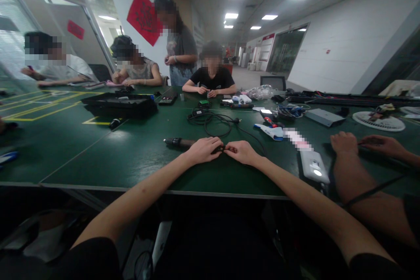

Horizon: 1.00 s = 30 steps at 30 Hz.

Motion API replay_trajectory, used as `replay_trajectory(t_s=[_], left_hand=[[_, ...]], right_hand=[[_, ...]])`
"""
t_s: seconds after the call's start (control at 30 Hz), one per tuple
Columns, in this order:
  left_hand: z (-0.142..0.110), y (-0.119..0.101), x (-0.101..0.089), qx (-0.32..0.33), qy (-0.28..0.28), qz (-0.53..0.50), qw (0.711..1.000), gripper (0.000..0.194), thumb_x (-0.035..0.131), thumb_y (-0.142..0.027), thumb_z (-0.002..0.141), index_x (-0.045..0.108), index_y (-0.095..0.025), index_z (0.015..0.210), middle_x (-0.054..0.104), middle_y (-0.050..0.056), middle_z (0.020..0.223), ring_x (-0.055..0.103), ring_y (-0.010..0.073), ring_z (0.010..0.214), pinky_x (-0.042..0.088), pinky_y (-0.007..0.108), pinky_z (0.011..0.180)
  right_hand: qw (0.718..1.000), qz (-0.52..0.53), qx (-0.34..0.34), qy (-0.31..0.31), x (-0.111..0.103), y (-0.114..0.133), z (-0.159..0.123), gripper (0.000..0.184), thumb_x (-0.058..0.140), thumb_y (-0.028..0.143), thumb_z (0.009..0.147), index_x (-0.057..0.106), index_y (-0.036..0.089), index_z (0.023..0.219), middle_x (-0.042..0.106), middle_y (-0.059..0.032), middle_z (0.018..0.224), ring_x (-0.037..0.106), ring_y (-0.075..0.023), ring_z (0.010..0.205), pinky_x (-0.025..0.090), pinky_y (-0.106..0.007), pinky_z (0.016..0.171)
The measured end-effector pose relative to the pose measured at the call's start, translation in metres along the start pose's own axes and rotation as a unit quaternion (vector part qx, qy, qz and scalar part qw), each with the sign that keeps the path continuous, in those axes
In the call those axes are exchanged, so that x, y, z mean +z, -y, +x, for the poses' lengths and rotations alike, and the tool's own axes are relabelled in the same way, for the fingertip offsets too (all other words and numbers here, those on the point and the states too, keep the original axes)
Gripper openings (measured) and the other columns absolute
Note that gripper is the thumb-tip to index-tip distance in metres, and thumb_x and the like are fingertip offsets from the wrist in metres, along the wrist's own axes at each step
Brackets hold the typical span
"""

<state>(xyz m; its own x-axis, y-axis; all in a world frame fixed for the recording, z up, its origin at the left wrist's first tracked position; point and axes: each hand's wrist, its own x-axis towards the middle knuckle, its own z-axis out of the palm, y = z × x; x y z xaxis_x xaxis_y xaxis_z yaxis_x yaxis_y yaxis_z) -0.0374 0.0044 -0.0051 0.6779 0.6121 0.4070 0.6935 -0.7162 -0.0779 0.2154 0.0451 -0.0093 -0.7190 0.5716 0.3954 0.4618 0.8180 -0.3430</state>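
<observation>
Both my arms reach out over a green table (131, 157). My left hand (204, 149) is closed round the handle of a dark rod-shaped tool (179, 142) that lies on the table with its tip pointing left. My right hand (244, 152) is closed in a pinch at the tool's right end, where a black cable (216, 124) runs off toward the table's middle. The two hands almost touch. What sits between their fingertips is too small to make out.
A co-worker's forearms and hands (344, 144) rest on the table at my right, beside a white device (314, 166). A black case (120, 105), small tools and cables lie farther back. Several people sit or stand along the far side.
</observation>
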Motion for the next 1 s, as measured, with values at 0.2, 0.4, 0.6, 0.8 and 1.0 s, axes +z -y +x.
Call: replay_trajectory(t_s=[0.2,0.4,0.6,0.8,1.0], left_hand=[[-0.0002,-0.0005,-0.0011,-0.015,0.0,-0.007,1.0,0.017,0.052,-0.035,0.106,0.058,-0.022,0.116,0.065,0.006,0.115,0.066,0.0212,0.105,0.053,0.033,0.089],[-0.0009,0.0,-0.0012,0.012,0.002,0.003,1.0,0.018,0.051,-0.029,0.105,0.059,-0.023,0.119,0.064,0.006,0.12,0.065,0.0212,0.108,0.054,0.034,0.093],[-0.0011,-0.0002,-0.0025,0.001,-0.011,-0.006,1.0,0.021,0.054,-0.031,0.103,0.059,-0.023,0.122,0.064,0.008,0.122,0.062,0.0228,0.114,0.055,0.035,0.093],[-0.0009,0.0016,0.0012,-0.005,-0.006,-0.006,1.0,0.017,0.051,-0.032,0.106,0.06,-0.023,0.117,0.064,0.007,0.119,0.063,0.0215,0.11,0.054,0.034,0.093],[-0.0008,0.0004,0.001,-0.002,-0.006,0.001,1.0,0.023,0.055,-0.034,0.104,0.058,-0.023,0.124,0.064,0.007,0.122,0.062,0.0229,0.113,0.054,0.035,0.094]], right_hand=[[1.0,0.002,0.0,0.005,-0.0005,-0.0001,-0.0002,0.012,0.068,0.032,0.098,0.074,0.021,0.097,0.069,-0.0001,0.076,0.057,-0.0136,0.067,0.035,-0.025,0.066],[1.0,-0.002,0.005,0.002,-0.0001,0.0005,0.0003,0.011,0.069,0.031,0.097,0.074,0.021,0.097,0.069,-0.0002,0.077,0.057,-0.0135,0.067,0.035,-0.025,0.066],[1.0,-0.002,0.001,0.004,-0.0011,0.0009,0.0008,0.013,0.069,0.033,0.097,0.075,0.022,0.097,0.07,-0.0009,0.078,0.058,-0.0143,0.068,0.036,-0.026,0.066],[1.0,0.003,0.0,0.003,-0.0011,0.0014,0.0006,0.014,0.068,0.033,0.097,0.075,0.022,0.096,0.07,-0.0009,0.078,0.058,-0.0142,0.068,0.036,-0.025,0.067],[1.0,0.008,0.001,0.002,-0.0009,0.0007,0.0004,0.013,0.069,0.032,0.097,0.075,0.021,0.097,0.07,-0.0006,0.078,0.058,-0.0139,0.068,0.036,-0.025,0.067]])
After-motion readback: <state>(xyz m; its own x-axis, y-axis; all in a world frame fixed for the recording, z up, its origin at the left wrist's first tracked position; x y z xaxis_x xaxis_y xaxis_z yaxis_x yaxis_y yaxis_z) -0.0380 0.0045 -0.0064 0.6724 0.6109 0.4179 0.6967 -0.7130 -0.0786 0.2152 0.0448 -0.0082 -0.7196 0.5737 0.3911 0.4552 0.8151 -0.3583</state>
